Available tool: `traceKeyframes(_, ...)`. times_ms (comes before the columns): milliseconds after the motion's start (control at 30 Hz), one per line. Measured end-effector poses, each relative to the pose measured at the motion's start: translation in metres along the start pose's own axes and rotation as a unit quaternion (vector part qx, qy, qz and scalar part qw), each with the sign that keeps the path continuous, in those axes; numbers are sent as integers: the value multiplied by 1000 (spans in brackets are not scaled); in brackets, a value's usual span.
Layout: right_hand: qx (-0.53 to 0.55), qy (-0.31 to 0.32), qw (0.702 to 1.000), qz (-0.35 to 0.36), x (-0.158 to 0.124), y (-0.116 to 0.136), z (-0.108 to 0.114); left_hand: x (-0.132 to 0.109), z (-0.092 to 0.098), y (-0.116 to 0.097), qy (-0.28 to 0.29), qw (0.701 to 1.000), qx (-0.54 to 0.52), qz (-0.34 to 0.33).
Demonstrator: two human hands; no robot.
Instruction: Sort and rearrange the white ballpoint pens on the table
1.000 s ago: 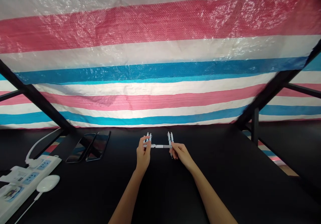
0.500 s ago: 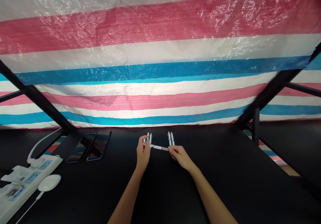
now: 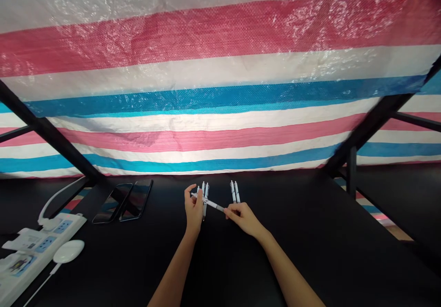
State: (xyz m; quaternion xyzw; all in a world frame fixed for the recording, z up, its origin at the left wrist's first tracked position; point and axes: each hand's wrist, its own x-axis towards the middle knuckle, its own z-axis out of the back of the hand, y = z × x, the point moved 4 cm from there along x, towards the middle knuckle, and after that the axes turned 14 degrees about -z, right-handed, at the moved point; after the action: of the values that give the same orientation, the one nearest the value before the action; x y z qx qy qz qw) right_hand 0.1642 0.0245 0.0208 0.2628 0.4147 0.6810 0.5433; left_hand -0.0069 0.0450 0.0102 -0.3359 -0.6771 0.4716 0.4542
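Observation:
A white pen (image 3: 212, 204) with a grey grip is held slantwise between both hands above the black table. My left hand (image 3: 194, 208) pinches its upper left end between thumb and fingers, with the index finger bent. The fingertips of my right hand (image 3: 241, 215) are closed on its grey lower end. Behind my left hand lies a group of white pens (image 3: 206, 189), partly hidden by the hand and the held pen. Two more white pens (image 3: 234, 191) lie side by side just beyond my right hand.
Two dark phones (image 3: 136, 200) lie at the left on the black table (image 3: 303, 233). A white power strip (image 3: 44, 247) with plugs and a white round charger (image 3: 69, 251) with a cable are at the far left. Black frame bars and a striped tarp (image 3: 220, 137) stand behind.
The held pen has tilted, its right end coming down and nearer to me. My right hand has shifted left and slightly toward me; my left hand has moved slightly left.

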Motion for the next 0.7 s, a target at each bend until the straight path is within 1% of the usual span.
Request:
traceKeyframes(100, -42, 7, 999, 9, -2, 5, -6, 1, -1, 0, 14, 1000, -4, 8)
traceKeyframes(300, -78, 24, 996, 17, -4, 7, -14, -1, -4, -5, 47, 999, 26, 3)
traceKeyframes(500, -94, 28, 995, 29, -5, 9, -20, 2, -3, 3, 61, 998, -17, 3)
traceKeyframes(600, -89, 20, 995, 33, -5, 10, -18, 3, -5, 4, 69, 997, -37, 3)
traceKeyframes(700, -72, -8, 997, 34, -4, 9, -11, 2, -6, 2, 75, 996, -44, 9)
